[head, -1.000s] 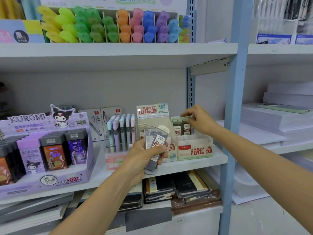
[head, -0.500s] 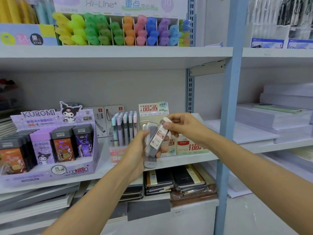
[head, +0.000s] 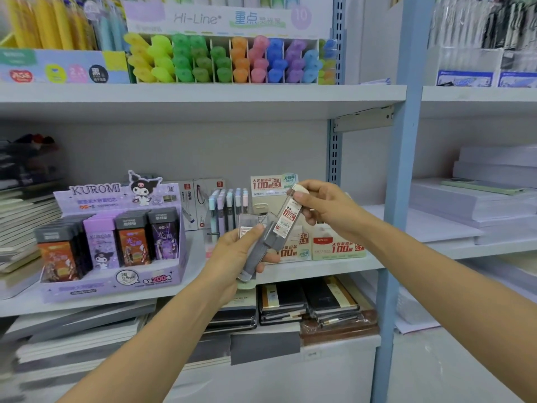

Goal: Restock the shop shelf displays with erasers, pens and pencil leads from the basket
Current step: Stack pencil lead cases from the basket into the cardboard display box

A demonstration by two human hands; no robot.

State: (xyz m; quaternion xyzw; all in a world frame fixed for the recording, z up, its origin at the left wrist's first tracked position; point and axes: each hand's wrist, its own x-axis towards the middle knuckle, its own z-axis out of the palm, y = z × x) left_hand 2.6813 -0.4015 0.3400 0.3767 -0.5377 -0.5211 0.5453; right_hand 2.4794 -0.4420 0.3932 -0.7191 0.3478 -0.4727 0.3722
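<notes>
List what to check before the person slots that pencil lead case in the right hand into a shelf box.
1. Right hand pinches the lead case at its cap: ok.
2. Left hand grips the other cases: ok.
3. Case label reads 0.5, matching the 0.5 box: ok.
4. Lead case clear of the other cases: cannot tell, its lower end overlaps them.
5. Room in the 0.5 box: cannot tell, the hands hide it.
</notes>
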